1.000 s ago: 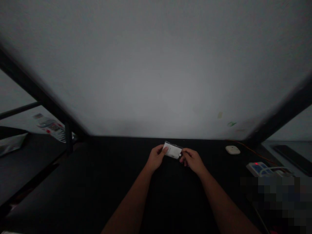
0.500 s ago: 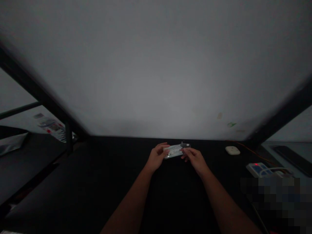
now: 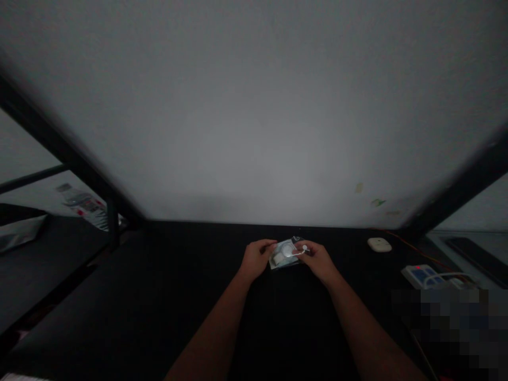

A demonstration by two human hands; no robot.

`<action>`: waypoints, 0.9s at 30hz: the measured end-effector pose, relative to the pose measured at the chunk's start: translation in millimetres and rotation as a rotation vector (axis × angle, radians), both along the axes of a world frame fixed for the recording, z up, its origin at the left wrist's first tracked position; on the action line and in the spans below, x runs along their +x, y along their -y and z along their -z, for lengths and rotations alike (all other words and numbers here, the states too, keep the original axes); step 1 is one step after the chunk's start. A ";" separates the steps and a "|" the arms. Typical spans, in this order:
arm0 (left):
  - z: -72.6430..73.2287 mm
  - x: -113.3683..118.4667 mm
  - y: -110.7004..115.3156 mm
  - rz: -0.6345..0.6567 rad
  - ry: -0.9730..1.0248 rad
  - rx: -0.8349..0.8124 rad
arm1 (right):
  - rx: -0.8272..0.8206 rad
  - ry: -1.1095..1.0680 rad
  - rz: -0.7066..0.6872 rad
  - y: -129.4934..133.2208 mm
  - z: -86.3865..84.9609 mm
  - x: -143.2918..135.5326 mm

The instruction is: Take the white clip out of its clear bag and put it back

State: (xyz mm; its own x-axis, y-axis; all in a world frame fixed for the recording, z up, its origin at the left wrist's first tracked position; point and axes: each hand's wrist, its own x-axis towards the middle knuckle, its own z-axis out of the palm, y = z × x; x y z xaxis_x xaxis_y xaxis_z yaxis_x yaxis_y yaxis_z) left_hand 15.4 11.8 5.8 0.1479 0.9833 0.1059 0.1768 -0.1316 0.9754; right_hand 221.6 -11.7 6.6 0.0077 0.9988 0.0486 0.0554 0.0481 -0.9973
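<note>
Between my two hands is a small clear plastic packet [image 3: 282,258], held tilted just above the black table. A white round, ring-like shape shows inside it, with a pale block near its lower left; I cannot tell exactly what they are. My left hand [image 3: 255,259] is closed on the packet's left edge, thumb toward me and fingers behind. My right hand [image 3: 316,257] pinches its right side. By the right fingers a small white disc [image 3: 305,247] with a thin white strip stands out. The dim light hides finer detail.
A white earbud case [image 3: 379,245] lies right of my hands. Farther right are a power strip [image 3: 421,276] with a red light and white cord, and a dark oblong object [image 3: 476,256]. A pale wall [image 3: 254,132] rises behind the black table [image 3: 178,286]; printed packaging [image 3: 85,206] is at left.
The packet has been turned, so its face with the white ring now shows, and it sits slightly lower. Both hands keep hold; the right fingers have shifted along its edge.
</note>
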 end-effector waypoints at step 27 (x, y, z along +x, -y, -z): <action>-2.9 -5.3 -1.8 0.141 -0.001 -0.038 | 0.118 0.156 -0.007 -5.1 7.9 9.5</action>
